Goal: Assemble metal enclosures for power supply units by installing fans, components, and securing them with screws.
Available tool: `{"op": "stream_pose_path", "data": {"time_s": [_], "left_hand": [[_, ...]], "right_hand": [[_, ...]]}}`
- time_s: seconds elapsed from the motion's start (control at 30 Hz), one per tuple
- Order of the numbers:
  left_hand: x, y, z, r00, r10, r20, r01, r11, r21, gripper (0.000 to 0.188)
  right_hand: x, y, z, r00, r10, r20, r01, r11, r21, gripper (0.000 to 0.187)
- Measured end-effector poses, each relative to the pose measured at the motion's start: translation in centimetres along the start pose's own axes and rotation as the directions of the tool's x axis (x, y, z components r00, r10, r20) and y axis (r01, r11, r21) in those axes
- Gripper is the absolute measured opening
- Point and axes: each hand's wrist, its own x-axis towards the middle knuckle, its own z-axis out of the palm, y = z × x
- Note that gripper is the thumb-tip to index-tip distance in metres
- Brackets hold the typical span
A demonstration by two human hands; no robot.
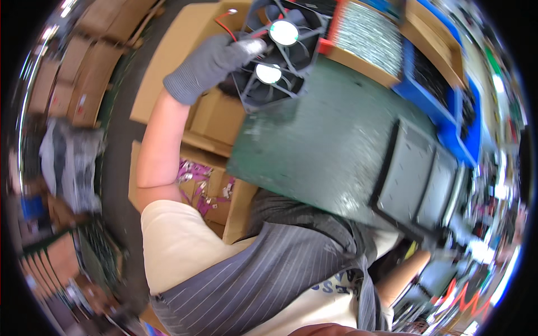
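My left hand (216,63), in a grey knit glove, reaches to the far end of the green-topped table (314,143). Its fingers are closed on the edge of a pair of black cooling fans (283,70) with round white hub labels. From the fans a red wire (226,28) runs out to a small white plug. Below the fans, an open cardboard box (216,115) stands at the table's left side. My right forearm (408,275) stretches out to the lower right, beside the black tray; its hand is lost in dark, blurred shapes.
A black tray (417,173) lies on the table's right side. Blue bins (423,67) and a carton of shiny metal parts (367,42) line the far right. Purple-and-white pieces (204,185) fill a box near my left elbow. Stacked cartons (78,78) stand across the aisle.
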Motion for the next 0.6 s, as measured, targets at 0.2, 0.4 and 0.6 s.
{"op": "stream_pose_path", "data": {"time_s": [0.2, 0.4, 0.6], "left_hand": [[6.2, 3.6, 20.6, 0.824, 0.284, 0.490, -0.213, 0.957, -0.196, 0.052], [5.2, 7.8, 32.0, 0.687, 0.095, 0.720, -0.193, 0.980, 0.054, 0.082], [5.3, 10.6, 29.7, 0.773, 0.295, 0.561, -0.633, 0.404, 0.660, 0.050]], "right_hand": [[-6.1, 2.5, -17.3, 0.898, 0.016, -0.440, 0.129, 0.946, 0.298, 0.036], [-16.2, -3.1, -18.6, 1.000, -0.019, 0.006, 0.017, 0.964, 0.265, 0.034], [-22.7, 0.5, -23.8, 0.815, 0.400, 0.418, -0.388, 0.914, -0.118, 0.029]]}}
